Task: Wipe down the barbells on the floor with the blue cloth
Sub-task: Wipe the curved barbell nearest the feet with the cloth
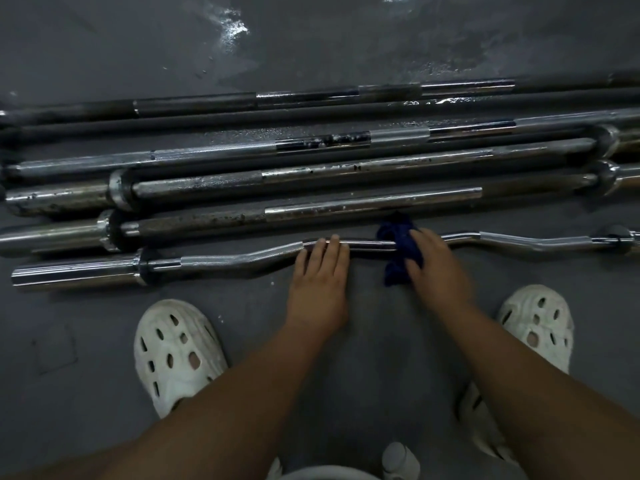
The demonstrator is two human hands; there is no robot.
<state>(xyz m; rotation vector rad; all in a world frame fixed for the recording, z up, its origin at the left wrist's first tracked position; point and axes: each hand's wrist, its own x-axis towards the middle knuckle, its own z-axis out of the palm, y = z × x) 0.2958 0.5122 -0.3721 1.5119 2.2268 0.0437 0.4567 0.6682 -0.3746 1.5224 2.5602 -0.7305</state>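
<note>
Right hand (436,268), fingers curled over the bunched blue cloth (398,240) and gripping it down onto the shaft of the EZ curl bar (221,259); the hand is slightly blurred, so the thumb's place cannot be told. Left hand (320,271), palm down, fingers straight and close together, fingertips resting on the same shaft just left of the cloth, apparently to steady it. The bar's long axis runs left to right across the person's front, nearest of all the bars to the white clogs (176,355); the cloth sits a little right of the shaft's middle, between the two cambered bends. Judged next stroke: along that axis toward the right-hand bend and collar (613,237), the right hand being the nearer; the stretch to the left is blocked by the left hand. Beyond the curl bar, parallel to it and out of both hands' touch, lie the straight barbells (346,206), several rust-spotted, on the grey floor (69,323), which is wet in patches at the far side
</note>
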